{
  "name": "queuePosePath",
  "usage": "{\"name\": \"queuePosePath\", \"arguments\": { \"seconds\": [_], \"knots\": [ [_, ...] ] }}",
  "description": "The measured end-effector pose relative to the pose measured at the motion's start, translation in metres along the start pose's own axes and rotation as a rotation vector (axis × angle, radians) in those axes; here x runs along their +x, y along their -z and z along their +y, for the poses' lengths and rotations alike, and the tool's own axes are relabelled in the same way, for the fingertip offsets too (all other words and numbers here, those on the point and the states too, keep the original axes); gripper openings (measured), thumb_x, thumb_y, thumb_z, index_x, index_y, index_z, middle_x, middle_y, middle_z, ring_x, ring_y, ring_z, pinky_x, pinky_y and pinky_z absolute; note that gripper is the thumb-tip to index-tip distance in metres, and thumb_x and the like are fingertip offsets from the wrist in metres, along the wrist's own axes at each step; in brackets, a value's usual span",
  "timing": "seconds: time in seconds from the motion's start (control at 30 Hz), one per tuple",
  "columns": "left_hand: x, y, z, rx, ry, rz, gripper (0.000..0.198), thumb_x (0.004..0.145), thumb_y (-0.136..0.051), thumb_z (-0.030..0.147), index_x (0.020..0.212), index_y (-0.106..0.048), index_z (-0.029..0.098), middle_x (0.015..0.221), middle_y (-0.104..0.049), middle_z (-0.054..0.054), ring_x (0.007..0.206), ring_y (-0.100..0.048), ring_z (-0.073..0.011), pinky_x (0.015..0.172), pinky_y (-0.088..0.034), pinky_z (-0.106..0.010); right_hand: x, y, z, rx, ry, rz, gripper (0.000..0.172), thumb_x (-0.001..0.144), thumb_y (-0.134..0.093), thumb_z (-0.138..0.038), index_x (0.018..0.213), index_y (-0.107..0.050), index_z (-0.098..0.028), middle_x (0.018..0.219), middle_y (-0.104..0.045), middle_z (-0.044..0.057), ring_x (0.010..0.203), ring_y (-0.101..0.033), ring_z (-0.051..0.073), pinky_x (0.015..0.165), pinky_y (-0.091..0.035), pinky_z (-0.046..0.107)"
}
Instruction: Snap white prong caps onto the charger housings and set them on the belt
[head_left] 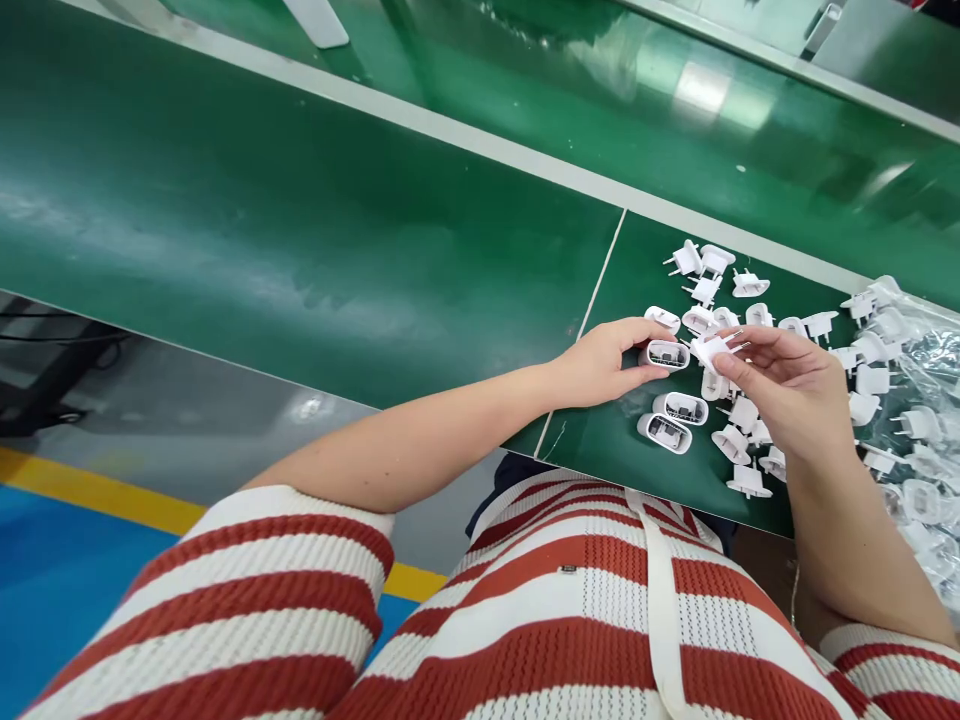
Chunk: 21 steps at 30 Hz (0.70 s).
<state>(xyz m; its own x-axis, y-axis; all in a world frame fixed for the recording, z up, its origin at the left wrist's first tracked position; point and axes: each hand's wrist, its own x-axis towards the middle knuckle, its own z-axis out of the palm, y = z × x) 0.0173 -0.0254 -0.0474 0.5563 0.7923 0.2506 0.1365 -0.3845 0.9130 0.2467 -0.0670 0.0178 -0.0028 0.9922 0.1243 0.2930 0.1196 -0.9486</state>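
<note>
glossy green table (pixel 337 250), white plastic plug parts (pixel 720 350)

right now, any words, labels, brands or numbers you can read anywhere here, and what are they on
No text can be read anywhere in this view.
White shell in the left hand, pronged cap in the right hand: no print visible.
Loose white parts, green table, clear bag: no markings visible.
Small dark tag on the striped top: too small to read.

Green belt (pixel 300 260) open leftward, plug parts (pixel 748 284) crowding right, bag (pixel 930 350) beyond
</note>
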Motion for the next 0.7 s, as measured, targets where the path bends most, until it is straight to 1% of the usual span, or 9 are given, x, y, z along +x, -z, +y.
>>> {"name": "queuePosePath", "arguments": {
  "seconds": [0.1, 0.23, 0.33, 0.5, 0.63, 0.7],
  "knots": [
    [0.002, -0.003, -0.001, -0.003, -0.039, 0.042, 0.033, 0.091, -0.076, 0.022, 0.123, -0.069, 0.016, 0.127, -0.071, -0.012, 0.119, -0.068, -0.0242, 0.109, -0.053, -0.042, -0.001, -0.008, -0.008, -0.201, 0.127, -0.026, 0.019, 0.084, -0.084, -0.027, 0.102, -0.079, -0.032, 0.102, -0.080, -0.001, 0.091, -0.075, 0.021, 0.079, -0.066, 0.038],
    [0.004, -0.004, 0.001, -0.026, -0.068, 0.063, 0.028, 0.089, -0.079, 0.022, 0.115, -0.073, 0.014, 0.121, -0.069, -0.013, 0.113, -0.068, -0.0244, 0.103, -0.055, -0.041, 0.004, -0.013, -0.019, -0.543, 0.373, -0.108, 0.015, 0.092, -0.076, -0.025, 0.105, -0.077, -0.034, 0.102, -0.080, -0.001, 0.081, -0.076, 0.021, 0.073, -0.064, 0.038],
    [0.005, -0.004, 0.001, -0.033, -0.095, 0.066, 0.023, 0.089, -0.078, 0.021, 0.109, -0.074, 0.011, 0.116, -0.070, -0.014, 0.111, -0.068, -0.0249, 0.100, -0.055, -0.040, 0.011, -0.014, -0.022, -0.700, 0.486, -0.140, 0.016, 0.094, -0.074, -0.023, 0.107, -0.076, -0.033, 0.101, -0.080, 0.000, 0.083, -0.077, 0.022, 0.071, -0.063, 0.037],
    [0.007, -0.004, 0.000, -0.032, -0.103, 0.066, 0.021, 0.088, -0.078, 0.018, 0.108, -0.075, 0.014, 0.115, -0.071, -0.012, 0.112, -0.067, -0.0246, 0.100, -0.053, -0.039, 0.016, -0.014, -0.022, -0.840, 0.572, -0.220, 0.015, 0.095, -0.073, -0.019, 0.107, -0.074, -0.028, 0.099, -0.080, 0.001, 0.086, -0.077, 0.022, 0.072, -0.060, 0.035],
    [0.007, -0.003, -0.001, -0.026, -0.105, 0.061, 0.019, 0.087, -0.077, 0.018, 0.106, -0.076, 0.014, 0.115, -0.070, -0.012, 0.112, -0.067, -0.0255, 0.100, -0.053, -0.039, 0.016, -0.015, -0.021, -0.885, 0.650, -0.225, 0.019, 0.092, -0.074, -0.015, 0.107, -0.073, -0.027, 0.095, -0.079, 0.002, 0.082, -0.075, 0.021, 0.068, -0.057, 0.034],
    [0.007, -0.003, -0.001, -0.013, -0.103, 0.057, 0.019, 0.088, -0.077, 0.017, 0.107, -0.075, 0.014, 0.116, -0.070, -0.013, 0.113, -0.066, -0.0258, 0.101, -0.052, -0.039, 0.015, -0.016, -0.020, -0.887, 0.678, -0.207, 0.021, 0.091, -0.074, -0.013, 0.107, -0.072, -0.027, 0.092, -0.079, 0.001, 0.080, -0.075, 0.021, 0.066, -0.056, 0.033]
  ]
}}
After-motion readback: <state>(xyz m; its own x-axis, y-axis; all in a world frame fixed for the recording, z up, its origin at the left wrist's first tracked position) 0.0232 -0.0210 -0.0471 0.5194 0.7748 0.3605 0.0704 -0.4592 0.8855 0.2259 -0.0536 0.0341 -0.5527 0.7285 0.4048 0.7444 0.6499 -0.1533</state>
